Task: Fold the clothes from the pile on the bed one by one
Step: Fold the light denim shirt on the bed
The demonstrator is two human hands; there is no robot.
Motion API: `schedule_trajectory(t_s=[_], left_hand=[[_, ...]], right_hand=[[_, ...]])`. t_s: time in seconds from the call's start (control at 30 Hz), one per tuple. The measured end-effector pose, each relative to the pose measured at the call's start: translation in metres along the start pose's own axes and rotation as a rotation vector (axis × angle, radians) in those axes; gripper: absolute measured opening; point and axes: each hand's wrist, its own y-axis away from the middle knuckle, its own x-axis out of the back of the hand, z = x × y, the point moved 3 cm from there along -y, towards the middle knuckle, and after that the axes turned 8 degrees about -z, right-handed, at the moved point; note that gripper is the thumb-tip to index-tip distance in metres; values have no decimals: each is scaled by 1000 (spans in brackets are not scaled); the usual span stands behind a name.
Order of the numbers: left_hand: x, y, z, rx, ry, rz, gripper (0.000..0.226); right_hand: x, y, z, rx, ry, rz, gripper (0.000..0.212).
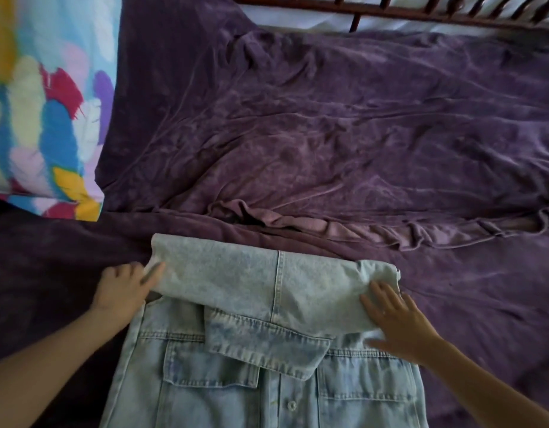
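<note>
Lying half-folded, pale denim jacket (pixel 236 282)

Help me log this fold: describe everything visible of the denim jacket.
The denim jacket is light, washed-out blue, lying front up on the purple bedspread. Two flap chest pockets, a button and the collar show. Its far part is folded toward the person, pale side up. The left hand and right hand touch the fold's ends.

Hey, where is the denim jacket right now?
In the head view, the denim jacket lies bottom centre on the purple bedspread, between the left hand and the right hand.
</note>
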Motion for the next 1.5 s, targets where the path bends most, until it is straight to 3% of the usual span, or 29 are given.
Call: schedule_trajectory(t_s=[0.03,0.1,0.13,0.23,0.3,0.4,0.53,0.67,0.73,0.83,0.97,1.03,1.13,1.2,1.3,1.37,1.4,1.43,1.5], left_hand=[[-6,-1,-3,73,24,-124,51],[-17,-2,-10,213,33,-406,78],[-14,-5,-10,279,69,-458,85],[-1,-34,-1,199,252,-326,87],[5,-55,9,81,269,-375,87],[4,-79,11,12,261,-544,86],[-1,-91,2,-10,149,-471,64],[-13,-90,-11,10,513,-450,6],[-17,-89,-16,19,645,-544,15],[-26,-87,-18,-38,622,-640,27],[-25,-74,-18,5,557,-633,63],[-18,-70,-19,61,521,-547,48],[0,-59,-22,100,407,-390,19],[13,-43,-23,94,378,-313,12],[34,1,-21,84,435,-83,20],[41,40,-14,55,413,127,28],[45,62,-9,50,402,215,19],[45,84,-3,48,398,270,12],[39,127,11,28,404,324,21]], right_hand=[[5,-2,2,15,-12,56,66],[17,-6,9,9,-65,163,59],[24,-10,13,-29,-117,167,56],[30,-37,21,-150,-207,0,64],[26,-56,18,-111,-200,-204,82],[27,-76,21,-136,-152,-220,83],[28,-88,46,-236,-283,-152,54],[30,-97,74,-353,-631,-89,30],[32,-101,79,-380,-650,-28,27],[34,-98,66,-334,-553,24,39],[29,-90,36,-171,-288,-218,81],[31,-85,37,-219,-188,-202,73],[45,-70,34,-233,-183,-104,41],[58,-47,26,-224,-152,68,33],[74,5,10,-159,-148,495,23],[72,39,-1,-129,-133,625,11],[68,56,-6,-108,-128,676,17],[63,74,-13,-86,-125,711,18],[50,110,-31,-9,-116,752,4]])
